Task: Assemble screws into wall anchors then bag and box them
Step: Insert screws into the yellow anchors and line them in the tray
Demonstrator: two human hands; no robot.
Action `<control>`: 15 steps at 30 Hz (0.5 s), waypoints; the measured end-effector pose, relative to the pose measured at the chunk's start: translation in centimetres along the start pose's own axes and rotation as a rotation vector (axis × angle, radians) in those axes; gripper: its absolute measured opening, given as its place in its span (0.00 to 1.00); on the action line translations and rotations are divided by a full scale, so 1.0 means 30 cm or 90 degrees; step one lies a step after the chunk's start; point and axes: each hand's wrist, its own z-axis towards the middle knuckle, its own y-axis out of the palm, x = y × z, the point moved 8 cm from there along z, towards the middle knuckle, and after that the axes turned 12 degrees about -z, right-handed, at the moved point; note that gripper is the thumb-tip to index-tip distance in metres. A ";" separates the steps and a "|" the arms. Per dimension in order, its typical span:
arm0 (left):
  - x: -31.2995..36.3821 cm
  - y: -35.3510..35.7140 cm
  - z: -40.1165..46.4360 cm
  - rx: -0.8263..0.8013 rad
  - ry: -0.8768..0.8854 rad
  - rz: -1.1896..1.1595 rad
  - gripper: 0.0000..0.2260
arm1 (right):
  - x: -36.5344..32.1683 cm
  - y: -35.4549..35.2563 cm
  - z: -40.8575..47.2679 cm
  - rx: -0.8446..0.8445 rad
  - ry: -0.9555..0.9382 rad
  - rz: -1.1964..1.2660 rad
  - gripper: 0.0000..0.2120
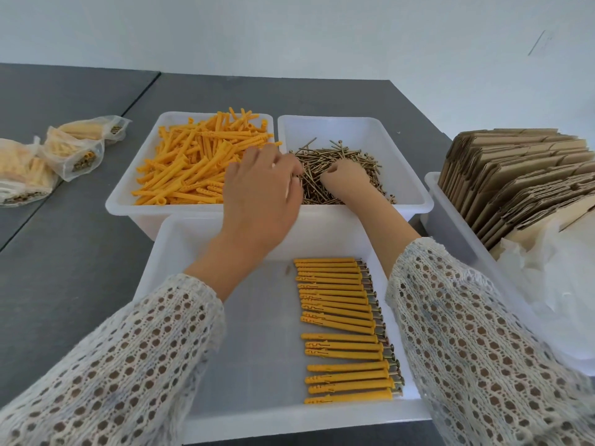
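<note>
Right hand [346, 178]: sunk into the pile of screws [341, 169], fingers curled down among them so the tips are hidden. It looks clenched on a bunch of screws, though the grasp itself cannot be seen.

Left hand [260, 194]: reaches across from the left, back of the hand up, fingers pointing into the same pile at its left edge. A few screws show at the fingertips; whether they are pinched or only touched, cannot tell.

The screws fill the far right white bin [415, 175]. Just beside it, touching along one wall, the far left white bin [128, 188] holds loose orange wall anchors [190, 162], heaped in all directions.

Nearer the person, the front white bin [167, 272] sits against both far bins. Along its right half lies a column of assembled anchors [338, 326], each orange sleeve lying crosswise with a screw head showing at its right end. The column has small gaps, so it reads as groups.

Both forearms wear sleeves [128, 365] of open white knit and cross over the front bin.

Left, on the grey table [64, 268]: clear bags [74, 149] of finished anchors, well apart from the bins.

Right: another white bin [450, 220] with flattened cardboard boxes [515, 181] standing on edge, and crumpled clear plastic [563, 284] in front of them.
</note>
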 end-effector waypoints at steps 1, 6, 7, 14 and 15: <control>-0.043 0.006 0.004 -0.016 -0.047 0.037 0.11 | -0.005 0.019 0.001 -0.026 -0.007 -0.063 0.08; -0.238 0.032 -0.019 -0.140 -0.285 0.123 0.16 | -0.020 0.037 -0.009 -0.055 -0.049 -0.197 0.17; -0.253 0.034 -0.021 -0.153 -0.299 0.127 0.15 | -0.020 0.038 -0.008 -0.055 -0.052 -0.205 0.16; -0.268 0.041 -0.019 -0.184 -0.287 0.149 0.16 | -0.003 0.031 -0.023 -0.044 -0.010 -0.263 0.18; -0.271 0.042 -0.019 -0.184 -0.290 0.148 0.17 | -0.001 0.032 -0.024 -0.050 -0.007 -0.257 0.18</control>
